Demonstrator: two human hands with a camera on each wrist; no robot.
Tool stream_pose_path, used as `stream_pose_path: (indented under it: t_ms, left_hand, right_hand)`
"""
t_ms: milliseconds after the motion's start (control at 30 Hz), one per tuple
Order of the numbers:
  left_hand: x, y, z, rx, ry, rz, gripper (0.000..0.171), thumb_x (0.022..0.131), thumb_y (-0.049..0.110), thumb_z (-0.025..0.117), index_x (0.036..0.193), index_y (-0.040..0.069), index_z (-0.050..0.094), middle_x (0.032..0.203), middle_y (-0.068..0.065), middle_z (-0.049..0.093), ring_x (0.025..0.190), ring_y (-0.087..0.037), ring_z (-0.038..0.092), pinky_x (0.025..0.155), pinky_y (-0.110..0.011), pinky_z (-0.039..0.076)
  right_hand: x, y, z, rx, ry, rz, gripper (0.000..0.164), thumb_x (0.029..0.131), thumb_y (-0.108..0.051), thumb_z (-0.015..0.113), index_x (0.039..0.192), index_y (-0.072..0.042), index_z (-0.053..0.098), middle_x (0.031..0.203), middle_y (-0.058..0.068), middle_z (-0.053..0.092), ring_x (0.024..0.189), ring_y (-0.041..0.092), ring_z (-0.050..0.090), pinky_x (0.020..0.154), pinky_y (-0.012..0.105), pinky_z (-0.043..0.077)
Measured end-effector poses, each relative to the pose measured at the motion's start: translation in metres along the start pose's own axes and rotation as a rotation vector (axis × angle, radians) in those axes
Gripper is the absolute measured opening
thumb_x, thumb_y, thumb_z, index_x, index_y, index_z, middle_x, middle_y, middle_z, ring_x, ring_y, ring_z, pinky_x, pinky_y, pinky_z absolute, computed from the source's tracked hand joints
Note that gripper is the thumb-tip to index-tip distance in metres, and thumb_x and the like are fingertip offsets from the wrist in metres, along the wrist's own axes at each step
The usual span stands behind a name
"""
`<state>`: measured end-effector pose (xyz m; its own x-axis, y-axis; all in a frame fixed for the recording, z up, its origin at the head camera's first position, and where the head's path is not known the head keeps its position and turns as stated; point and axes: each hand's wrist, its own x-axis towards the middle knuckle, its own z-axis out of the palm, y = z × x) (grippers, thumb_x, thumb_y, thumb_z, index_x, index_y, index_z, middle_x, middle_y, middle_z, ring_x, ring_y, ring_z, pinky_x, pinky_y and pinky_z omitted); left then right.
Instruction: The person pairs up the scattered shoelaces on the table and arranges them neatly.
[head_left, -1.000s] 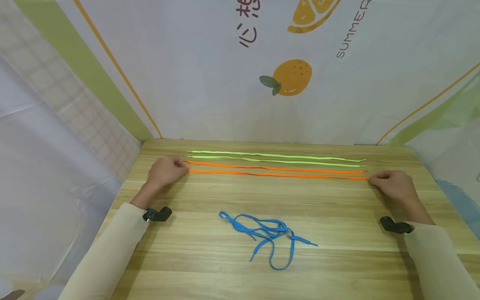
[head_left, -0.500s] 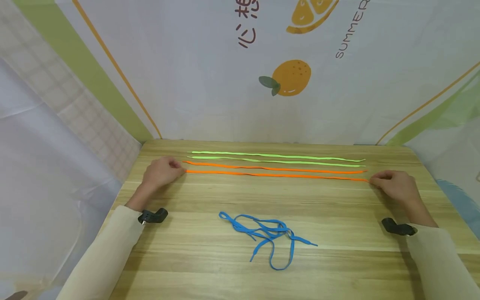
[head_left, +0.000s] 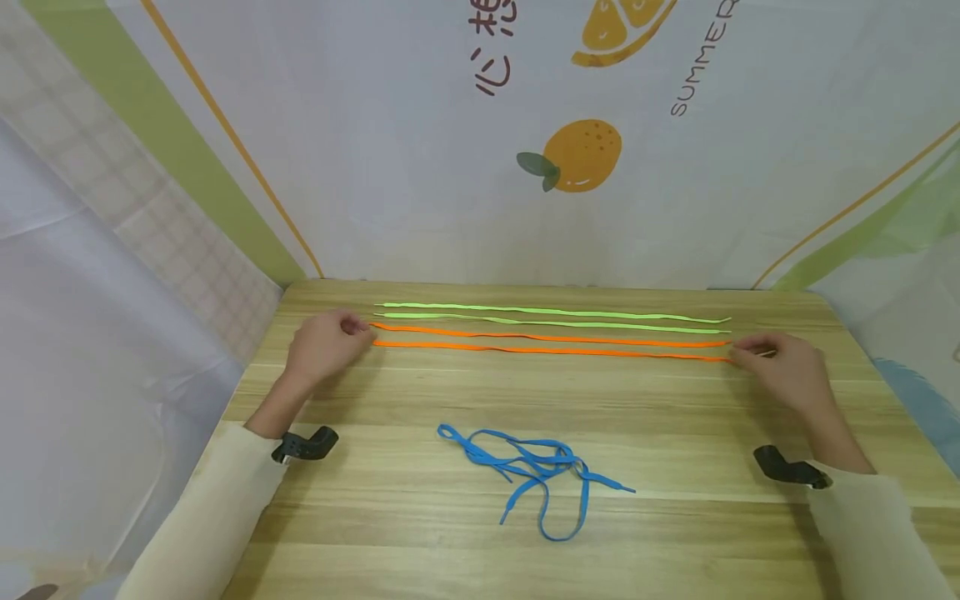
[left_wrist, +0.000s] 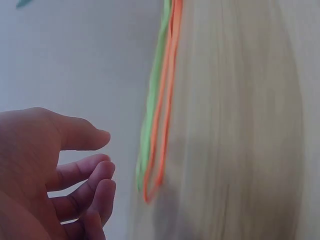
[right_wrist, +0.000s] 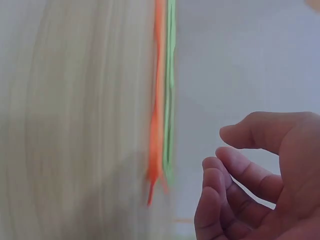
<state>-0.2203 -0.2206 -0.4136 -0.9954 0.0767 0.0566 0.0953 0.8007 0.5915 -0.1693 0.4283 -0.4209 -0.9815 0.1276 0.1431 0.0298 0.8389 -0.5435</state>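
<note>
Two orange shoelaces lie straight and side by side across the table, a front one (head_left: 570,351) and a rear one (head_left: 637,342). My left hand (head_left: 322,350) is by their left ends. In the left wrist view its thumb and loosely bent fingers (left_wrist: 80,135) stand apart, with nothing between them. By the right ends is my right hand (head_left: 787,371). A gap shows between its thumb and fingers (right_wrist: 250,130) in the right wrist view, and it holds nothing. Just behind the orange pair lie two light green shoelaces, a far one (head_left: 570,313) and a nearer one (head_left: 600,326), also stretched out.
A blue shoelace (head_left: 609,482) lies in a loose tangle nearer the front of the wooden table (head_left: 375,533). Behind the table hangs a white cloth (head_left: 420,183) with fruit prints. Black camera mounts (head_left: 307,444) sit at both wrists.
My right hand has let go of the front orange shoelace's end and shifted slightly left and back. My left hand has moved slightly left and its fingers have come off the lace.
</note>
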Motion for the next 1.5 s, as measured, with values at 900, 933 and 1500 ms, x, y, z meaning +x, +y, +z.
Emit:
stream_pose_path:
  t_ms: [900,933,1500]
  left_hand:
    - [-0.045,0.11,0.061,0.014,-0.2,0.397,0.005,0.096,0.023,0.083,0.094,0.019,0.082,0.082,0.014,0.069,0.073,-0.006,0.063,0.066,-0.031,0.053]
    - [-0.046,0.112,0.065,0.014,-0.218,0.405,0.005,0.096,0.023,0.084,0.094,0.019,0.082,0.082,0.014,0.069,0.073,-0.005,0.062,0.065,-0.03,0.053]
    - [-0.06,0.118,0.102,0.135,-0.421,0.467,0.006,0.093,0.015,0.088,0.092,0.016,0.082,0.082,0.01,0.067,0.076,-0.008,0.059,0.069,-0.03,0.051]
  right_hand:
    - [-0.045,-0.137,0.064,0.105,-0.193,-0.45,0.01,0.095,-0.01,0.083,0.104,-0.007,0.08,0.093,-0.007,0.074,0.079,0.012,0.067,0.068,0.031,0.056]
    - [-0.047,-0.14,0.066,0.113,-0.203,-0.458,0.009,0.095,-0.009,0.083,0.104,-0.008,0.08,0.093,-0.007,0.073,0.08,0.011,0.067,0.069,0.031,0.057]
    - [-0.06,-0.175,0.106,0.157,-0.403,-0.551,0.011,0.092,-0.002,0.085,0.1,-0.007,0.079,0.091,-0.009,0.072,0.081,0.01,0.068,0.074,0.032,0.06]
